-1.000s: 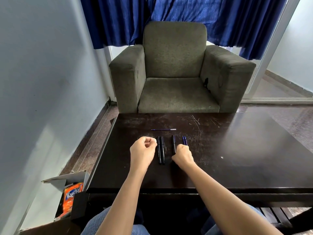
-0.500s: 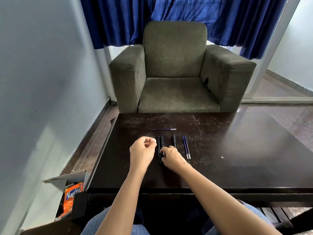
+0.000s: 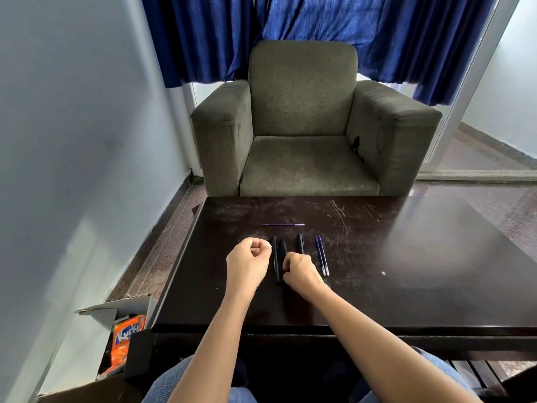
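Observation:
On the dark table [image 3: 406, 286], two black pens lie side by side: one [image 3: 275, 260] bare, the other [image 3: 282, 248] with its near end under my right hand [image 3: 300, 271]. The fingers of that hand curl round the second pen. My left hand [image 3: 250, 263] rests just left of the pens as a closed fist; nothing shows inside it. A third black pen [image 3: 300, 243] lies just beyond my right hand. Two blue refills [image 3: 322, 255] lie parallel to its right. A single refill [image 3: 283, 224] lies crosswise farther back.
A grey armchair [image 3: 305, 126] stands against the table's far edge, with blue curtains [image 3: 319, 33] behind it. A wall runs along the left. On the floor at the near left corner sits an open box [image 3: 116, 309] with an orange packet [image 3: 126, 338].
My right hand has moved left from the third pen and the blue refills to the pair of black pens and closed on one. The refills now show fully. My left fist stayed still.

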`<state>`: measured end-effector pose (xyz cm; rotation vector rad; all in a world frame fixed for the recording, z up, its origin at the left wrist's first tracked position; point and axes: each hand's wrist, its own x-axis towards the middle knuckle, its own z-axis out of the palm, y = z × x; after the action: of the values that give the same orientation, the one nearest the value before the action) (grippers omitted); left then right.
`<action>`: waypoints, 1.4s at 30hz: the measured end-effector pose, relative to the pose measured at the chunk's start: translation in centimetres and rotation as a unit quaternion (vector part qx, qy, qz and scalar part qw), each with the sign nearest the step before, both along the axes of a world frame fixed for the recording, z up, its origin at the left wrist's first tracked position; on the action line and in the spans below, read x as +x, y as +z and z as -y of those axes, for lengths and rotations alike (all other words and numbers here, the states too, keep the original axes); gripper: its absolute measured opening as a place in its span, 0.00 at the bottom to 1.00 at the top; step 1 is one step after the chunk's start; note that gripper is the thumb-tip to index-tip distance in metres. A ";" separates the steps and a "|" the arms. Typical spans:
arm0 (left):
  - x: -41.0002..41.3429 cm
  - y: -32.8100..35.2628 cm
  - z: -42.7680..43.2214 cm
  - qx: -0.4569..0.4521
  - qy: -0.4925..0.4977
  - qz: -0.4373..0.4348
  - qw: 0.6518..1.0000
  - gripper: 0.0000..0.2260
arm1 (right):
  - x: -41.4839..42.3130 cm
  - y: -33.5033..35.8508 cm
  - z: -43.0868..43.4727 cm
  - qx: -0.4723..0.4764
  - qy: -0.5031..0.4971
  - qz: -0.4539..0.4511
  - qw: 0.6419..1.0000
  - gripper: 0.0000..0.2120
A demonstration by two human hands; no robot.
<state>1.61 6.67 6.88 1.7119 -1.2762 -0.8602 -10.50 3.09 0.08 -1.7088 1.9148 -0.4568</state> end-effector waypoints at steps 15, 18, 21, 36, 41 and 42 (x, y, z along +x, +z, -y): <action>0.2 0.9 0.4 -0.023 0.046 -0.027 0.998 0.14 | 1.9 7.8 -3.0 0.054 0.115 0.395 0.910 0.11; 0.4 1.1 0.3 -0.041 0.039 -0.047 0.997 0.11 | 1.8 8.0 -3.3 0.087 0.140 0.359 0.919 0.10; 0.5 0.6 0.5 -0.024 -0.004 0.015 1.000 0.12 | 1.2 7.9 -2.2 0.031 0.036 0.365 0.930 0.07; 0.1 -0.6 0.3 0.048 -0.106 0.091 0.989 0.14 | 0.6 7.4 -1.2 0.034 -0.074 0.445 0.892 0.10; 0.2 0.1 0.1 0.004 -0.100 0.130 0.986 0.11 | 0.6 7.6 -1.0 0.024 -0.083 0.458 0.885 0.12; 0.2 0.2 0.0 -0.002 -0.101 0.134 0.986 0.11 | 0.5 7.6 -0.9 0.021 -0.084 0.461 0.883 0.12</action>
<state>1.83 6.67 7.06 1.7601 -1.6524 -0.7579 -9.96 4.02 7.68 -0.9783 1.3208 -1.0561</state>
